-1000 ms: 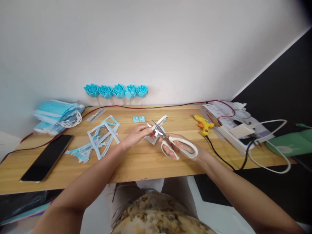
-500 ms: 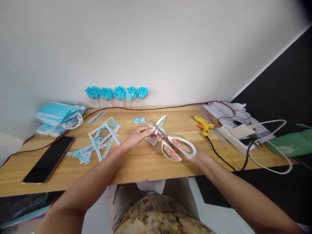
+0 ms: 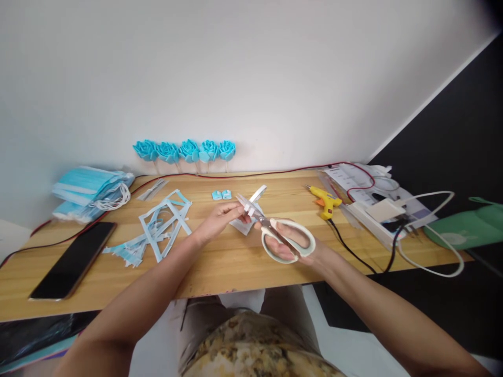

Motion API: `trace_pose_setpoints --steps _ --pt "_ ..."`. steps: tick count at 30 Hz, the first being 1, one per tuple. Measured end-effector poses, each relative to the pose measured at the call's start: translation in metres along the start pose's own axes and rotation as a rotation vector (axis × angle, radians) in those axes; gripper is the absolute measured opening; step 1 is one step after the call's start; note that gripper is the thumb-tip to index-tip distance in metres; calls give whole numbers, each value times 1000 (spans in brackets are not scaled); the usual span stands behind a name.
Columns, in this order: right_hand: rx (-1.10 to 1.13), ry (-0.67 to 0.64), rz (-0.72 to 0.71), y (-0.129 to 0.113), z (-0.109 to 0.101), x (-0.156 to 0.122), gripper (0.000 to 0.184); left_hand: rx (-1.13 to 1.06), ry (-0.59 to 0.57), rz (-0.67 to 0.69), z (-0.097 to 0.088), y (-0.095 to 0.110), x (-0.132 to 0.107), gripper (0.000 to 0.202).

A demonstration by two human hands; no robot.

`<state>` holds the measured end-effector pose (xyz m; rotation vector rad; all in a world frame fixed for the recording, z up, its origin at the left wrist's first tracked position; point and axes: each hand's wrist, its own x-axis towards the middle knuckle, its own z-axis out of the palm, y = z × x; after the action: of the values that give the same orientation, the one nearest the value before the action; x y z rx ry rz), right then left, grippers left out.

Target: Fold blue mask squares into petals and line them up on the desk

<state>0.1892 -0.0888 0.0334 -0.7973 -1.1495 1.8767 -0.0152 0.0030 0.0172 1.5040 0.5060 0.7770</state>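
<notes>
My left hand pinches a narrow white strip between thumb and fingertips; the strip's far end sticks up beyond the blades. In my right hand are scissors with cream loop handles, their blades pointing left across the strip close to my left fingertips. Small white bits show along the blades. Beneath the hands lies a pale flat piece, partly hidden. Just behind my left hand are two small folded blue pieces.
Cut blue-and-white strips, a black phone and a stack of face masks lie left. Several blue fabric flowers on sticks stand against the wall. Right are a yellow glue gun and a white power strip with cables.
The scissors have shifted slightly against the strip, and the strip's free end looks straighter. Both hands keep their grip. The whole view has moved a little.
</notes>
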Motion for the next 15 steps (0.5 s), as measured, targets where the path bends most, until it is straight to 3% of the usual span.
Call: trace_pose_setpoints --steps 4,7,10,15 --pt "-107 -8 57 1 12 -2 48 90 54 30 1 2 2 37" --pt "-223 -91 136 2 23 -4 47 59 75 24 -1 -2 5 37" --pt "-261 -136 70 2 24 -8 50 -16 97 22 -2 -6 6 38" --pt "-282 -65 -29 -1 10 -17 54 -162 104 3 0 -5 5 37"
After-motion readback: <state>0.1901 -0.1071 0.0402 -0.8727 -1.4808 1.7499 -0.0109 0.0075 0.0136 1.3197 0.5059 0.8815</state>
